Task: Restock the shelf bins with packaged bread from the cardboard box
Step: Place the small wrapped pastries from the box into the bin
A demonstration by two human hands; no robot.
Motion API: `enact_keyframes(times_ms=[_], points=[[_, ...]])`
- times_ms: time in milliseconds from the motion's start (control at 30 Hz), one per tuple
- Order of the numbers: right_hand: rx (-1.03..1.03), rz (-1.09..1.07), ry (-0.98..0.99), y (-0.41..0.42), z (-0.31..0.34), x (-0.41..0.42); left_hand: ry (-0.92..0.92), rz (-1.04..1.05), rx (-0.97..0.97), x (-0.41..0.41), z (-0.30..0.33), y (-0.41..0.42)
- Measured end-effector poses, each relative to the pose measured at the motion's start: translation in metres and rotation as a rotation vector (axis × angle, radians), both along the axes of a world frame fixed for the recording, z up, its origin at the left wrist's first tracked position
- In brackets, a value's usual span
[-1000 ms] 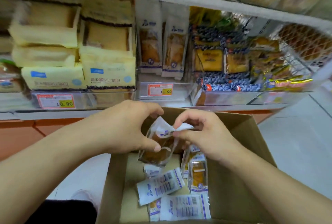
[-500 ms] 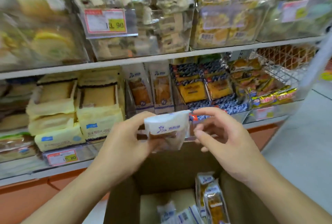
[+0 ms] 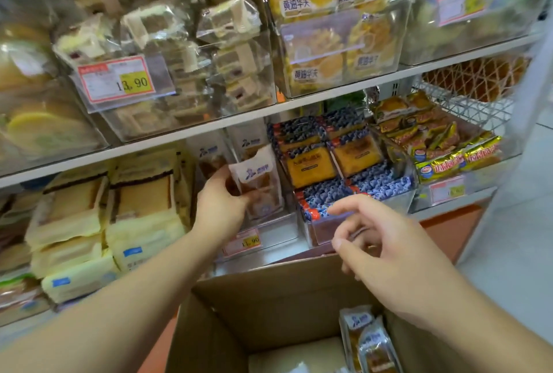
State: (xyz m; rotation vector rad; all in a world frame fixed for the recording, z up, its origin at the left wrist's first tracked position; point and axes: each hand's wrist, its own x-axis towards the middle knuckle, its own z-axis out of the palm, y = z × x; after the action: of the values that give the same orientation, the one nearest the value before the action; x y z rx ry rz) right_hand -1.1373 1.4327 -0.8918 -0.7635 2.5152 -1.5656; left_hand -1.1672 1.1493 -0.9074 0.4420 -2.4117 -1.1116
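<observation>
Your view has lifted from the cardboard box [image 3: 269,312] to the shelving: a second ago you were looking down into it, with both hands on one bread packet [image 3: 254,184]. That packet has since left the box and now stands at the mouth of the clear shelf bin [image 3: 269,232], the one behind the 11.90 price tag [image 3: 244,242] just above the box's far edge. One more unit is all but restocked; what remains, by the look of it, is to push it back against the two like packets [image 3: 230,148] already standing deeper in the bin.

Above the box and to its left, your left arm stretches forward and up to the lower shelf. Your left hand [image 3: 223,206] grips the packet by its left edge, fingers wrapped behind the wrapper and the thumb side toward you, holding it upright with the white printed top uppermost.

Your right hand [image 3: 389,256] has let go since half a second back. It hangs over the box's far right corner, holding nothing, the fingers spread and loosely bent, the forefinger pointing toward the blueberry-print packs [image 3: 323,193] in the next bin to the right.

Down in the box's right corner, two more bread packets [image 3: 369,339] stand on end, awaiting their turn.
</observation>
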Motion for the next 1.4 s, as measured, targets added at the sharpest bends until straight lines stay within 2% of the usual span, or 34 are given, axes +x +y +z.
enact_keyframes(times_ms=[267, 400, 800, 933, 1133, 1267, 1400], points=[[0.099, 0.001, 0.001, 0.004, -0.007, -0.008, -0.004, 0.086, 0.053, -0.055, -0.022, -0.005], [0.132, 0.022, 0.001, 0.000, -0.011, -0.013, 0.026, 0.132, -0.021, -0.066, -0.030, -0.011], [0.222, 0.048, -0.062, -0.008, -0.015, -0.013, -0.006, 0.073, 0.032, -0.065, -0.033, -0.017], [0.284, 0.074, -0.102, -0.007, -0.018, -0.010, -0.071, 0.037, -0.028, -0.040, -0.022, -0.011], [0.274, 0.104, -0.152, -0.011, -0.026, -0.002, -0.087, -0.068, -0.252, 0.028, 0.002, 0.015], [0.279, 0.125, -0.200, -0.014, -0.034, 0.005, -0.122, -0.257, -0.216, 0.087, 0.004, 0.022], [0.350, 0.167, -0.213, -0.021, -0.049, 0.013, -0.276, -0.377, -0.231, 0.142, -0.007, 0.009]])
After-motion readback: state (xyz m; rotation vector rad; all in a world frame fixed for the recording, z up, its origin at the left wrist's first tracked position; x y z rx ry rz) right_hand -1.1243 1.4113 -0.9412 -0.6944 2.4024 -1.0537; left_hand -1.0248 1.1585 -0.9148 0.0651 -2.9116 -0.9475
